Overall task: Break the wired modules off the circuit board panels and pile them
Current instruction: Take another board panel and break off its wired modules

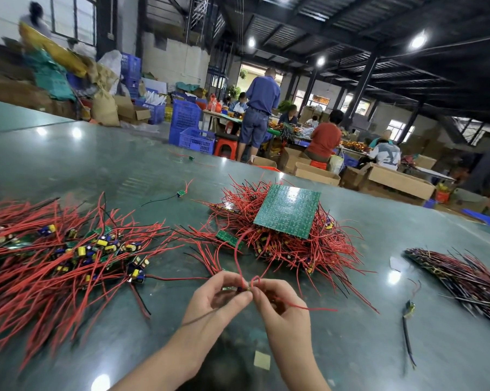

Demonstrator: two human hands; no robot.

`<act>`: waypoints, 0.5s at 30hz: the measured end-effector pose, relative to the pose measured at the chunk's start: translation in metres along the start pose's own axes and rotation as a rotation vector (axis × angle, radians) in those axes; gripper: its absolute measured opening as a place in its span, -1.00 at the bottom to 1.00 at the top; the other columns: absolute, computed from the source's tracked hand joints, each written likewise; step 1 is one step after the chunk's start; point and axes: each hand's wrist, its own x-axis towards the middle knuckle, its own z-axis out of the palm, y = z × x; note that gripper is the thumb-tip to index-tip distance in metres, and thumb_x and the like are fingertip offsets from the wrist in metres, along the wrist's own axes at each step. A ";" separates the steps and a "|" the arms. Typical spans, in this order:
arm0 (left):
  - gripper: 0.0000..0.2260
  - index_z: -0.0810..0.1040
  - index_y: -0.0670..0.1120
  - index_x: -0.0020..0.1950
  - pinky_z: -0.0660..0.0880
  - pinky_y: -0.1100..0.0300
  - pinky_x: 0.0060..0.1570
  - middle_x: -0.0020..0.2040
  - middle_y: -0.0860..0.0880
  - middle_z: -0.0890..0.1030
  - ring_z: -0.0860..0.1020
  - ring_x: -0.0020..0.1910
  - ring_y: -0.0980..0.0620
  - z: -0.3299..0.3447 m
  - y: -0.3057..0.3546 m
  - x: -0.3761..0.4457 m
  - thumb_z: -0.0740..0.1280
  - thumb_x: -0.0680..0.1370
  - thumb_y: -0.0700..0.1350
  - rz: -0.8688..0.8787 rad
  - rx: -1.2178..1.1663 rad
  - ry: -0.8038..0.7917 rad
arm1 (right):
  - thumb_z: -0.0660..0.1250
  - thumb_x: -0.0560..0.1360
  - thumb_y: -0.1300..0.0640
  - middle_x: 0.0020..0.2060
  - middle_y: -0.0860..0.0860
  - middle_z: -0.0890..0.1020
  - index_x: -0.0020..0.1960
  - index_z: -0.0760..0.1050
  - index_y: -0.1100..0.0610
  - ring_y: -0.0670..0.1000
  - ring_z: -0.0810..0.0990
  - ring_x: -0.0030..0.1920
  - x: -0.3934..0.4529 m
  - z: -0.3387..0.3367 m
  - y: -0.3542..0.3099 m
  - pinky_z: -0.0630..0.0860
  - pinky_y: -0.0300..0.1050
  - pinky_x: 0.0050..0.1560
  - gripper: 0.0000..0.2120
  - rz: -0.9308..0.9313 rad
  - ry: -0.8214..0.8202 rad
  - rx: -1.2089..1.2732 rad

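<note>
My left hand [220, 299] and my right hand [277, 301] meet above the green table [69, 165], both pinching a small strip of wired modules [245, 289] whose red leads loop upward. Ahead lies a heap of panels with red wires [283, 244], topped by a green circuit board panel [289, 211] lying face down. To the left spreads a pile of separated modules [69, 249] with yellow and blue parts and long red wires.
A dark bundle of wired boards [464, 280] lies at the right. Loose modules [409, 310] [181, 192] and a paper scrap [262, 360] dot the table. Beyond the table edge, people sit among cardboard boxes and blue crates [193, 131].
</note>
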 end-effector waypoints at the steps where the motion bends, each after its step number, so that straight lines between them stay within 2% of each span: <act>1: -0.88 0.55 -0.17 -0.13 0.53 0.25 -0.01 -0.19 -0.03 0.64 0.58 -0.15 0.11 0.001 0.001 0.000 0.46 0.40 -0.25 -0.011 -0.021 0.031 | 0.40 0.39 0.43 -0.26 0.10 0.64 -0.27 0.60 0.10 -0.12 0.60 -0.27 0.000 0.001 0.000 0.51 -0.31 -0.21 -0.75 0.006 0.020 0.006; 4: -0.95 0.54 -0.23 -0.18 0.54 0.34 -0.21 -0.28 -0.07 0.65 0.57 -0.28 0.10 0.002 0.003 0.003 0.37 0.46 -0.33 -0.024 -0.088 0.168 | 0.38 0.40 0.45 -0.38 0.03 0.64 -0.28 0.59 0.20 -0.09 0.58 -0.35 0.000 0.001 0.000 0.52 -0.30 -0.26 -0.81 0.095 0.070 0.121; 9: -0.91 0.49 -0.23 -0.19 0.61 0.12 -0.14 -0.23 -0.22 0.67 0.65 -0.30 -0.05 0.003 0.007 0.006 0.32 0.44 -0.39 -0.198 -0.400 0.229 | 0.34 0.42 0.44 -0.37 0.17 0.64 -0.18 0.57 0.34 -0.03 0.61 -0.38 0.003 -0.005 -0.003 0.56 -0.29 -0.35 -0.94 0.385 0.121 0.498; 12: -0.84 0.45 -0.23 -0.19 0.63 0.18 -0.23 -0.22 -0.23 0.68 0.67 -0.30 -0.06 0.002 0.007 0.005 0.25 0.46 -0.47 -0.267 -0.521 0.235 | 0.36 0.39 0.43 -0.32 0.21 0.66 -0.14 0.56 0.34 0.00 0.64 -0.36 0.005 -0.007 -0.005 0.57 -0.29 -0.35 -0.93 0.454 0.127 0.582; 15: -0.81 0.43 -0.23 -0.18 0.62 0.22 -0.31 -0.25 -0.20 0.67 0.67 -0.32 -0.03 0.001 0.006 0.006 0.22 0.46 -0.51 -0.279 -0.518 0.247 | 0.36 0.38 0.43 -0.32 0.18 0.67 -0.16 0.56 0.28 -0.01 0.66 -0.36 0.005 -0.006 -0.005 0.58 -0.28 -0.36 -0.90 0.513 0.112 0.651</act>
